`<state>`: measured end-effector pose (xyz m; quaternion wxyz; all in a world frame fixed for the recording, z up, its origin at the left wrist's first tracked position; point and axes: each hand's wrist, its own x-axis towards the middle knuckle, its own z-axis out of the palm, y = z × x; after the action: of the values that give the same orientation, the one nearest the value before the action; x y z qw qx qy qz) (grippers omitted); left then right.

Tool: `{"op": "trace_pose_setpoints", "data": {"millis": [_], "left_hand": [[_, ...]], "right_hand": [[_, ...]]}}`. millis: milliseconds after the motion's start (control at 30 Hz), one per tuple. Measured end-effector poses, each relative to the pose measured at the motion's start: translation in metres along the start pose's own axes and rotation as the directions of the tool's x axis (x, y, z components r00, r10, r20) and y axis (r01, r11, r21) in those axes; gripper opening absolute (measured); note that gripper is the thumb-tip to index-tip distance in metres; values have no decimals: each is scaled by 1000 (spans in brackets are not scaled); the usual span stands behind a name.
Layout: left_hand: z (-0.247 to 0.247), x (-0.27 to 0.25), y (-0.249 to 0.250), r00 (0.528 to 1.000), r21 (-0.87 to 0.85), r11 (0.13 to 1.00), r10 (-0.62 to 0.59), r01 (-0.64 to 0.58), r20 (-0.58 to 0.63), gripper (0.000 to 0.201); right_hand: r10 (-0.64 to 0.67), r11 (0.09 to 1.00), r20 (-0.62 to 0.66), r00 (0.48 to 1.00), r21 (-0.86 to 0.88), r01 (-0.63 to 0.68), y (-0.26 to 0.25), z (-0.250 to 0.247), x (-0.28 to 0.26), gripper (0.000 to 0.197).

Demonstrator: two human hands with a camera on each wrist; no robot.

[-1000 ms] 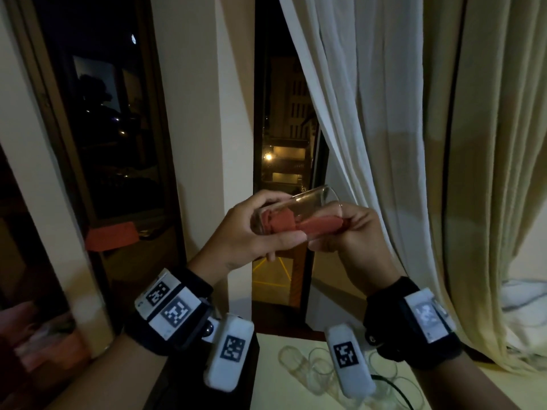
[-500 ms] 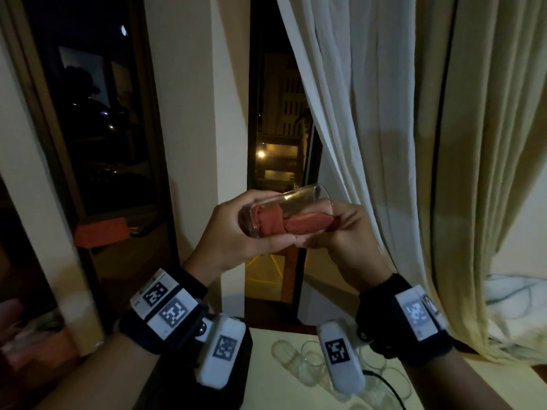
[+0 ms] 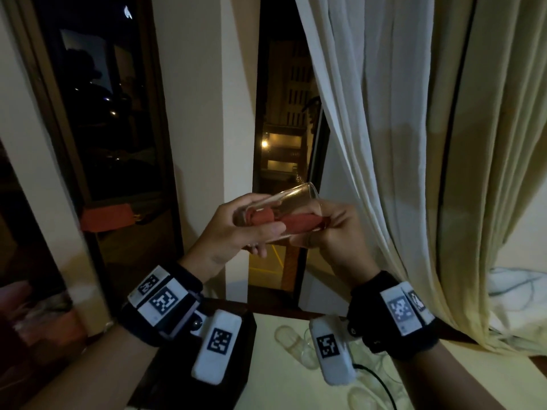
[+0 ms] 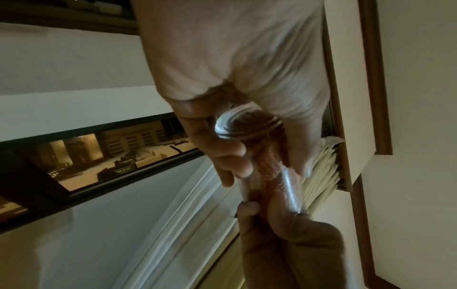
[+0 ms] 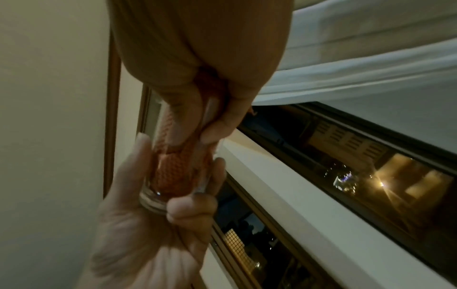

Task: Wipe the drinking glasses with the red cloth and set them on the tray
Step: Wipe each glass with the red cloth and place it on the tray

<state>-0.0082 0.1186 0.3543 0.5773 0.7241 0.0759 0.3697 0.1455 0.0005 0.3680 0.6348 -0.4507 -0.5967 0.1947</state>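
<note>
From the head view, your left hand [image 3: 233,232] holds a glass [image 3: 278,214] up in front of the window [image 3: 284,149], the glass lying nearly on its side with its mouth toward the right. Your left grip is curled round the base end, thumb along the near side. The cloth [image 3: 293,221] is stuffed inside the glass, and your right hand [image 3: 334,235] holds the end that comes out at the mouth, fingers closed on it. Below, on the pale counter [image 3: 281,386], more glasses [image 3: 291,341] lie near the edge, partly hidden by your wrist gear; they are too faint to count. A cable [image 3: 381,383] runs across the counter beside them. A curtain [image 3: 399,143] hangs on the right.

From the left wrist view, your left hand [image 4: 237,82] wraps the glass [image 4: 249,127] at its thick base, fingers on one side and thumb on the other. The cloth [image 4: 268,166] shows red through the wall. Your right hand [image 4: 284,234] meets the glass at the far end, its grip closed there.

From the right wrist view, your right hand [image 5: 197,58] pinches the cloth [image 5: 173,172] where it enters the glass [image 5: 178,166], fingertips [image 5: 212,135] pressing at the mouth. The cloth fills the glass down to its base. Your left hand [image 5: 148,224] cups that base, fingers lying up both sides.
</note>
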Motion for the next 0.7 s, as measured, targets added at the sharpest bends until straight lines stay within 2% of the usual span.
{"op": "trace_pose_setpoints", "data": {"millis": [100, 200, 267, 300, 367, 433, 500, 567, 633, 700], "left_hand": [[-7, -10, -5, 998, 149, 988, 43, -38, -35, 63], [-14, -25, -14, 993, 416, 904, 118, -94, -31, 74], [-18, -39, -23, 995, 487, 871, 91, -63, -34, 80], [-19, -47, -29, 997, 481, 877, 36, -1, -65, 85], [-19, -65, -42, 983, 386, 905, -147, 179, -111, 88], [-15, -84, -54, 946, 197, 925, -315, 325, -82, 72], [-17, -101, -67, 926, 142, 916, -362, 375, -108, 62], [-25, -118, -78, 914, 148, 905, -381, 400, -138, 60], [-34, -135, -90, 909, 168, 894, -402, 416, -112, 63], [-44, -154, -99, 903, 208, 878, -422, 430, -85, 68]], "right_hand": [[146, 987, 20, 989, 67, -148, 11, 7, -2, 12], [315, 940, -16, 949, 141, -310, 30, 14, -9, 35], [394, 911, -53, 917, 152, -383, 42, 22, -22, 44], [414, 901, -60, 908, 169, -400, 47, 28, -31, 50], [434, 890, -76, 898, 192, -414, 62, 38, -50, 61], [449, 887, -110, 887, 174, -427, 77, 52, -67, 55], [462, 881, -99, 882, 166, -443, 92, 65, -79, 46], [508, 848, -27, 861, 190, -495, 98, 76, -86, 38], [589, 786, 54, 807, 197, -587, 102, 85, -93, 27], [665, 715, 101, 740, 201, -670, 110, 94, -103, 27]]}}
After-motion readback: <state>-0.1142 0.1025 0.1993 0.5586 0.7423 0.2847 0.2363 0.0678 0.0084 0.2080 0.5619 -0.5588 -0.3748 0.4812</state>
